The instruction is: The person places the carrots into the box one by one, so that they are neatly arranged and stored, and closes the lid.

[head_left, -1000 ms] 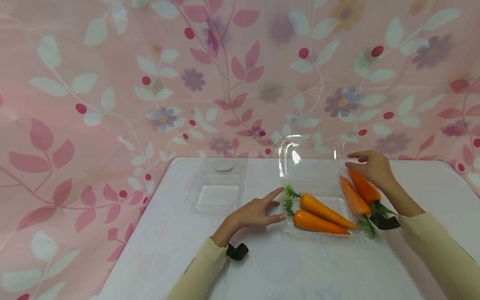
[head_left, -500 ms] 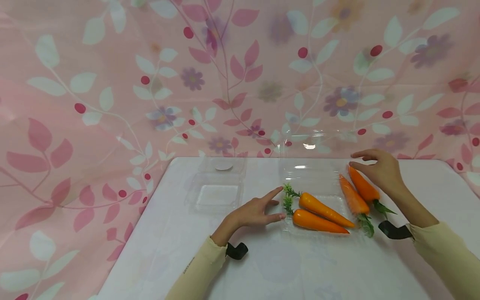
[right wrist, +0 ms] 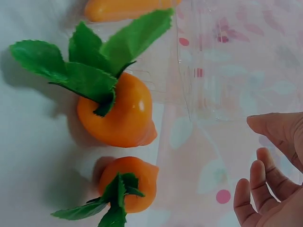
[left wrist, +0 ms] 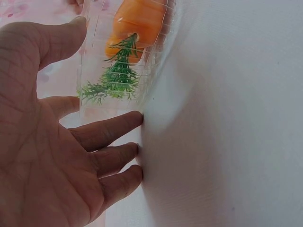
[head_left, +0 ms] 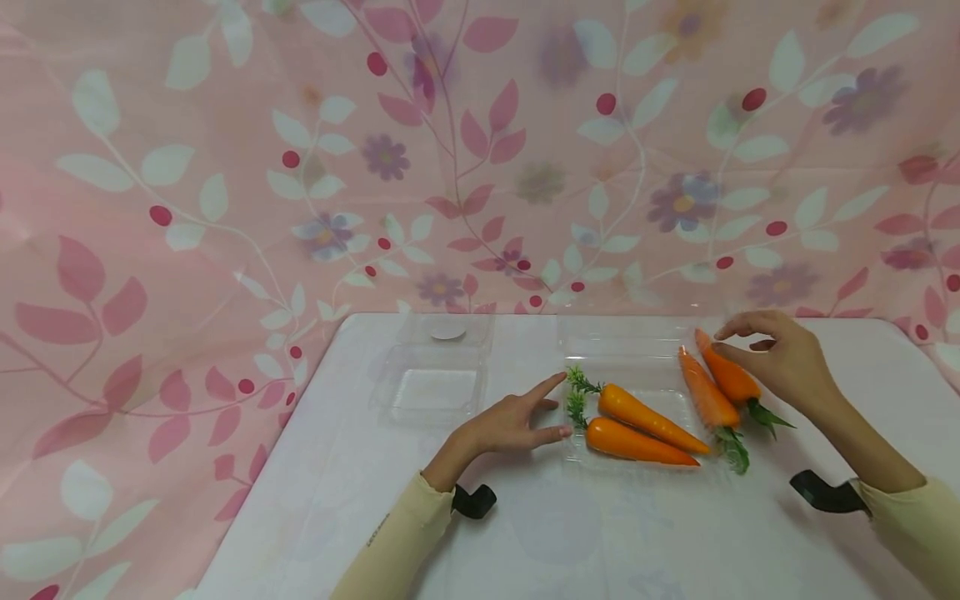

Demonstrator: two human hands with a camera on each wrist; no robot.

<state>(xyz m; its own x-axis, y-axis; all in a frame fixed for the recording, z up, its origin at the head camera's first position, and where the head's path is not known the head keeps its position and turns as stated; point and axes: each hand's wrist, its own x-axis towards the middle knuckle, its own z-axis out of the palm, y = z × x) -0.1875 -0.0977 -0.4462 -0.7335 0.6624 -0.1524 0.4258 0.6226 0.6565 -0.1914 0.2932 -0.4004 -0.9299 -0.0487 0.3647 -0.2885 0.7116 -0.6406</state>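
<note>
Clear container (head_left: 667,402) sits between your hands; left hand (head_left: 506,425) is spread at its side, so brace lightly. Can't tell if your right hand (head_left: 783,358) is pinching the lid (head_left: 633,337), so check before forcing it.

The head view is somewhat dim. In the right wrist view, the middle carrot (right wrist: 123,120) shows small glare, with soft shadow toward nine o'clock on the surface (right wrist: 23,156).

Left hand (head_left: 510,427) at clear container (head_left: 678,408) with two inner carrots (head_left: 651,419); right hand (head_left: 782,357) near two outer carrots (head_left: 729,377).
</note>
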